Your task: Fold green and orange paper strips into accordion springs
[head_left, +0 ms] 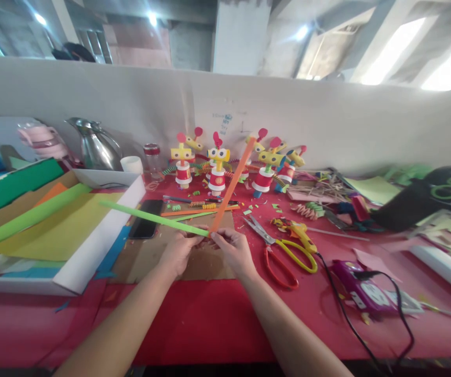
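Observation:
My left hand (181, 252) and my right hand (234, 250) meet over a piece of cardboard (139, 264), fingers closed in a pinch. Between them they grip the joined ends of a green paper strip (150, 216) and an orange paper strip (235, 180). The green one stretches to the left; the orange one rises up and to the right, so the two form a V. Beyond the hands lie another orange strip (170, 213) and some small folded paper springs (209, 206). Scissors (278, 248) with red and yellow handles rest right of my right hand.
Several paper-cup figures (217, 173) stand at the back. A white box (92, 246) of coloured paper is at left, beside a phone (146, 220). To the right are a yellow glue gun (302, 235), its black cable, and a purple power unit (362, 290). A steel jug (96, 146) stands behind.

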{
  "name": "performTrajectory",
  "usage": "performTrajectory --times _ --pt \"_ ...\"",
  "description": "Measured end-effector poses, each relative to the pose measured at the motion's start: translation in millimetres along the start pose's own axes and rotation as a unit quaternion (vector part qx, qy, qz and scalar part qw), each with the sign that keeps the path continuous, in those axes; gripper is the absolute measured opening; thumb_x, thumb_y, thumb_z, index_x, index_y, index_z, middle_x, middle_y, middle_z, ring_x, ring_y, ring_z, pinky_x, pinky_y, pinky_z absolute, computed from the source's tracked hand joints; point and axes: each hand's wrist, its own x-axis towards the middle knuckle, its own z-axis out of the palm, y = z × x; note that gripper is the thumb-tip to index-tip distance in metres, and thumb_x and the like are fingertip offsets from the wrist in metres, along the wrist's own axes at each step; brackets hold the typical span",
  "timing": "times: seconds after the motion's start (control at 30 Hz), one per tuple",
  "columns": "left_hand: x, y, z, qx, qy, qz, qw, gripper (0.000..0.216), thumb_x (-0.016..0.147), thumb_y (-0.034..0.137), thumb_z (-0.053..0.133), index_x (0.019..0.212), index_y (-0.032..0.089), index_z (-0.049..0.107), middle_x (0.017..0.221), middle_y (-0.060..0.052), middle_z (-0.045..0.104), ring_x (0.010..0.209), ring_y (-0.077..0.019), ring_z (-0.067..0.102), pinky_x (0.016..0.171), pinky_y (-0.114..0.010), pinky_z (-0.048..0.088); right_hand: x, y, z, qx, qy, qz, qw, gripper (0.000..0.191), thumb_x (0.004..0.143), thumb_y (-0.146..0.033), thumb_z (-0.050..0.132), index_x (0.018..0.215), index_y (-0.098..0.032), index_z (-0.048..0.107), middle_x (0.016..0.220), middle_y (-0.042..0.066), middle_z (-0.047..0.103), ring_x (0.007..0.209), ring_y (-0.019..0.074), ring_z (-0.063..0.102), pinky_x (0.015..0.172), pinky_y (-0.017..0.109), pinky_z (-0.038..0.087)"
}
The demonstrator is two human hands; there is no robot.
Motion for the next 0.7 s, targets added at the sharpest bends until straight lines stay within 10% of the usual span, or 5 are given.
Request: performTrajectory --times 0.7 --pt "-1.6 0.5 -2.1 -0.089 -0.033 -0.085 0.992 0.023 0.06 0.001 0.073 0.081 0.012 0.072 0.076 -0.004 0.072 0.07 -0.0128 0.066 0.071 -0.022 0.051 0.5 -3.5 1.2 0.031 0.004 0.02 0.999 0.019 0.067 -0.033 0.071 0.072 -0.015 0.07 0.065 0.002 0.068 0.058 0.0125 0.061 0.061 0.025 0.05"
